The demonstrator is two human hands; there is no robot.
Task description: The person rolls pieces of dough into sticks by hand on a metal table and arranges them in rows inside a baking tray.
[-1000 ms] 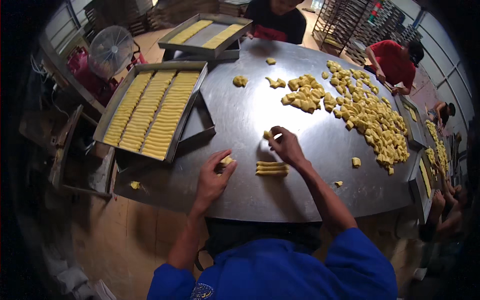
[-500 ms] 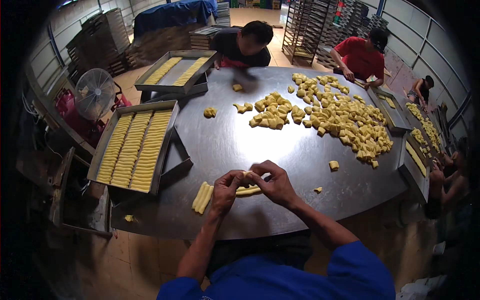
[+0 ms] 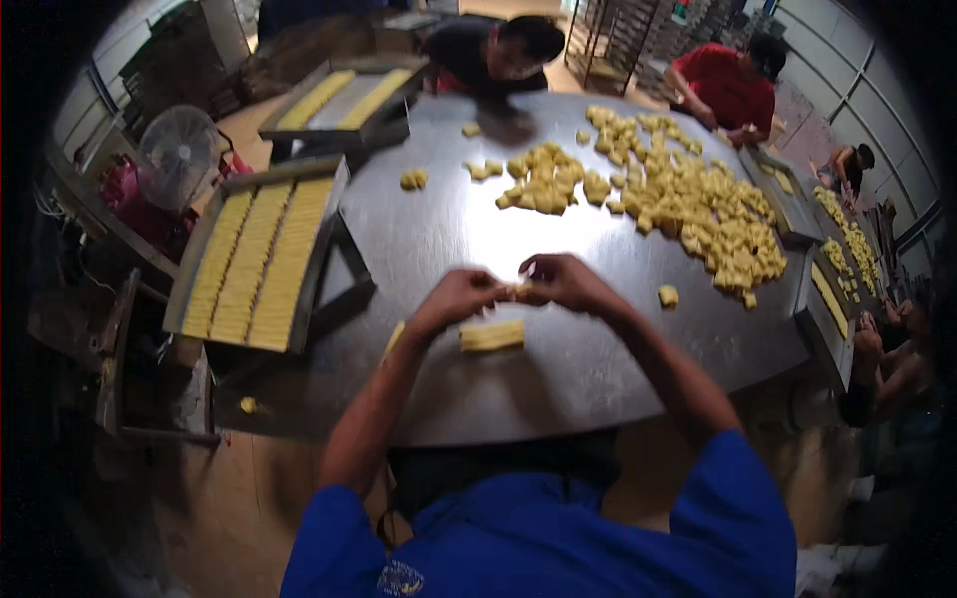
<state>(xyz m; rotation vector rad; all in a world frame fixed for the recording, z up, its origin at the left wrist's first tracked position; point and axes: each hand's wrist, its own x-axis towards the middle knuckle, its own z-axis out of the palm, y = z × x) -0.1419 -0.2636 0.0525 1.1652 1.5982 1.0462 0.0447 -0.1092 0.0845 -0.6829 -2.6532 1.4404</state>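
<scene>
Across the middle of the shot, a big round grey metal table [image 3: 449, 239] is spread out, and honestly everything else is arranged around it. Toward 1 o'clock a wide heap of loose yellow dough pieces [image 3: 688, 204] is piled up. At 9 o'clock a long metal tray [image 3: 324, 249] is hung off the rim, packed with three neat rows of shaped yellow sticks [image 3: 254, 264]; a second tray [image 3: 344, 95] is seen at 11 o'clock. Two other people are bent over the far edge.

Dead centre, the left hand [image 3: 454, 299] and right hand [image 3: 568, 282] are brought together, fingertips closed on a small yellow dough piece [image 3: 515, 290] pinched between them just above the tabletop. Just below, at 6 o'clock from the hands, a short stack of finished yellow sticks [image 3: 491, 336] is laid flat.

For the shaping to be done well, pressure should probably be kept light and even from both sides so the piece isn't squashed, and its length is best matched to the stack already laid down.
</scene>
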